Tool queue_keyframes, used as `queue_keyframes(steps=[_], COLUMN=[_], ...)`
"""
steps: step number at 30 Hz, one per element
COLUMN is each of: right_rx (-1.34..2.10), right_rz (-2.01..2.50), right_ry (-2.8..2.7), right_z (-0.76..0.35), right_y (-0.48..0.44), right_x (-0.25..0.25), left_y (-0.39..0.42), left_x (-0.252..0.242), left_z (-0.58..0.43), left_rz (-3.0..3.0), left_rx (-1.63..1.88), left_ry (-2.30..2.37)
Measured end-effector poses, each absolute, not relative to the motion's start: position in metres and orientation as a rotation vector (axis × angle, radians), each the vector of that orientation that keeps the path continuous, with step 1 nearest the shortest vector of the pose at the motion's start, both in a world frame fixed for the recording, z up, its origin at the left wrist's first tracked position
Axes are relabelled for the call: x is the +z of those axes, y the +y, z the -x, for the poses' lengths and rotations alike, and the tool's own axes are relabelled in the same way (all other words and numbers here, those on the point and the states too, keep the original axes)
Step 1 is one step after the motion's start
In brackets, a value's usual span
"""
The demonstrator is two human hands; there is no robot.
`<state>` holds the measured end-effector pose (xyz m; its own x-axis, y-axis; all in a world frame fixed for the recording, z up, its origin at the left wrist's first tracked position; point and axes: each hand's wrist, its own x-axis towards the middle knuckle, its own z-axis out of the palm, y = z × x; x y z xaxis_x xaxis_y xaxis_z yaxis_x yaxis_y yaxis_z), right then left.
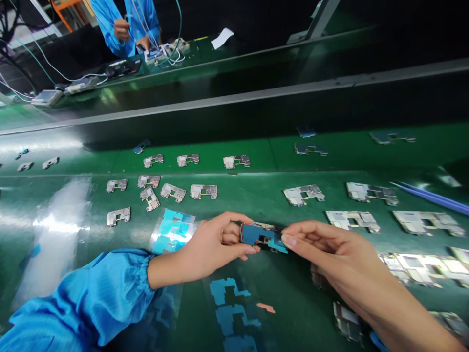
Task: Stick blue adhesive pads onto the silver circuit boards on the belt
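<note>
Left hand and right hand pinch closed on a small circuit board with blue film, at six o'clock in my view. I see more boards at twelve o'clock from it on the green desk.

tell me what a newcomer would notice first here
The eye goes first to the lower middle, where the left hand and right hand pinch a small circuit board partly covered in bright blue film. Around them, rows of metal-shielded circuit boards lie spread across the glossy green bench. At the top left, beyond a dark divider, a co-worker in blue works among cables.
</note>
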<state>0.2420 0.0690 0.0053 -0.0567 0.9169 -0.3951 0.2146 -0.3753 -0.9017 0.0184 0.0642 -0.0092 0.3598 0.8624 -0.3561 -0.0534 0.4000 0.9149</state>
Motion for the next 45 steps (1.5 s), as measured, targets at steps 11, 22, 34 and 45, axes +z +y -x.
queue_keyframes(steps=[11,22,34,45], right_rx=[1.468,1.475,1.424,1.47], right_rz=[1.66,1.624,1.568,1.508], right_ry=[-1.25,-1.288,-1.339,-1.254], right_z=[-0.245,-0.247,-0.24,-0.239], right_y=[0.069,0.072,0.074,0.075], right_x=[0.001,-0.003,0.008,0.011], left_y=[0.064,0.064,0.065,0.065], left_x=[-0.013,-0.01,-0.006,-0.002], left_z=[-0.019,-0.019,-0.02,-0.022], left_rz=[-0.983,-1.03,-1.071,-1.021], left_rx=[0.748,0.725,0.741,0.755], left_ry=[1.002,1.032,1.079,1.055])
